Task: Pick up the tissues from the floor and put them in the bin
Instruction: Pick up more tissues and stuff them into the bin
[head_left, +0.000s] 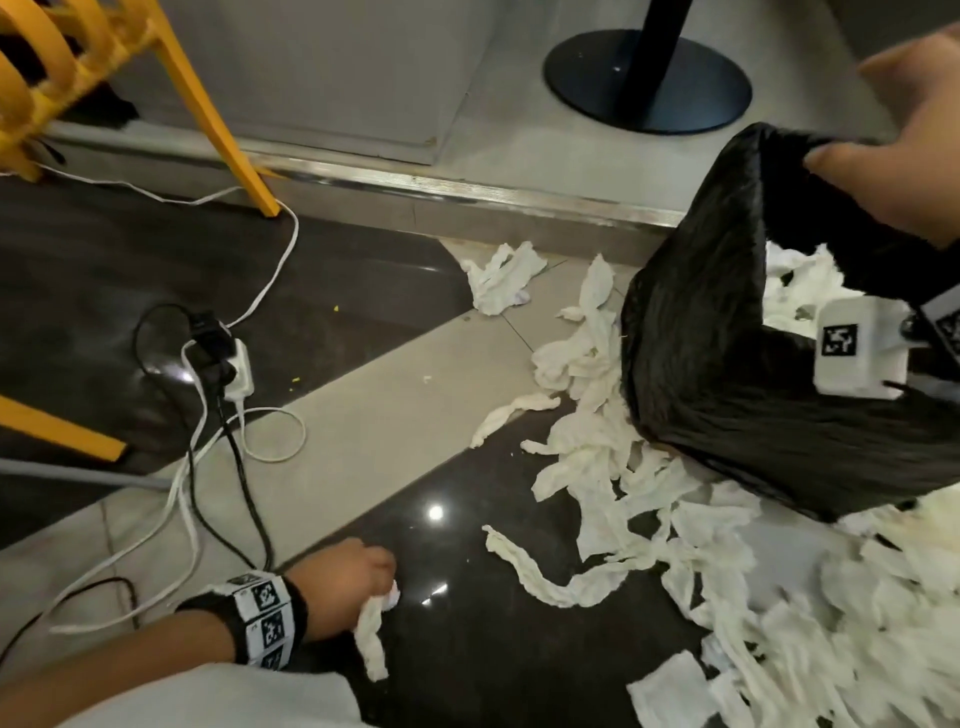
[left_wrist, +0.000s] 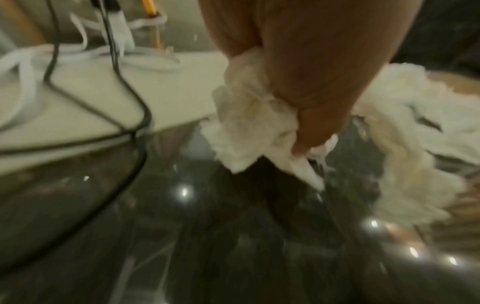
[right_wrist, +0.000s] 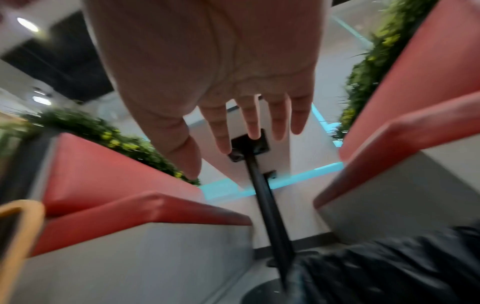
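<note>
Several white tissues (head_left: 623, 499) lie strewn over the dark and pale floor tiles, thickest at the lower right. A bin lined with a black bag (head_left: 727, 374) stands tilted among them, with tissues (head_left: 795, 291) showing inside. My left hand (head_left: 363, 577) is low at the bottom left and grips a crumpled tissue strip (head_left: 371, 636), which hangs down to the floor. The left wrist view shows that hand (left_wrist: 311, 86) closed round the tissue (left_wrist: 249, 127). My right hand (head_left: 904, 156) is at the bag's rim; in the right wrist view its fingers (right_wrist: 223, 131) are straight and spread above the bag (right_wrist: 389, 267).
A power strip with black and white cables (head_left: 228, 358) lies left of my left hand. Yellow chair legs (head_left: 223, 130) stand at the upper left. A metal-edged step (head_left: 467, 187) and a black table base (head_left: 649, 83) are behind the bin. Red benches (right_wrist: 116, 185) flank the table.
</note>
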